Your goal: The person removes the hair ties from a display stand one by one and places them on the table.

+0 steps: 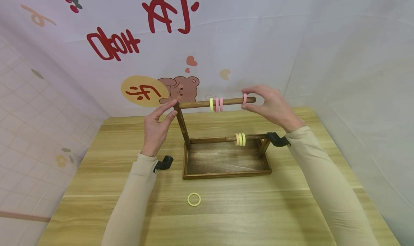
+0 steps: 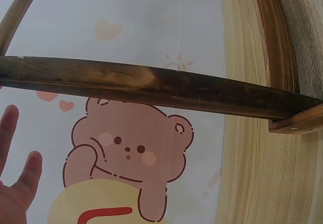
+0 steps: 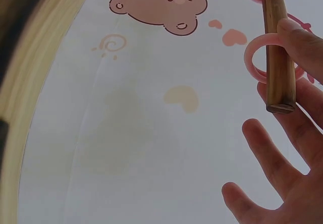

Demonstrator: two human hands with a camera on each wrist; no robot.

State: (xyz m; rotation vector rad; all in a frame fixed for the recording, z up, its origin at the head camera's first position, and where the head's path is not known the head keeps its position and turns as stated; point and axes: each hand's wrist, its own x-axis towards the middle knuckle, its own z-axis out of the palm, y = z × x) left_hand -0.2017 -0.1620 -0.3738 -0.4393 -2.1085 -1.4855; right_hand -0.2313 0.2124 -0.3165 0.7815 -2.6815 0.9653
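A dark wooden rack (image 1: 182,127) has two horizontal bars over a tray base. Near the free end of the upper bar (image 1: 194,105), my right hand (image 1: 273,104) pinches a pink ring (image 3: 256,52) between thumb and fingers; the ring encircles the bar. Farther left on that bar hang a yellow ring (image 1: 211,105) and two pink rings (image 1: 217,105). At the top left corner of the rack is my left hand (image 1: 156,131), its thumb and fingers extended and parted; contact with the wood is unclear. Several yellow and peach rings (image 1: 240,139) hang on the lower bar.
One loose yellow ring (image 1: 194,205) lies flat on the wooden table (image 1: 226,221) in front of the rack's tray base (image 1: 226,174). Behind the table hangs a white backdrop (image 1: 252,52) with a printed bear (image 2: 131,143) and red lettering.
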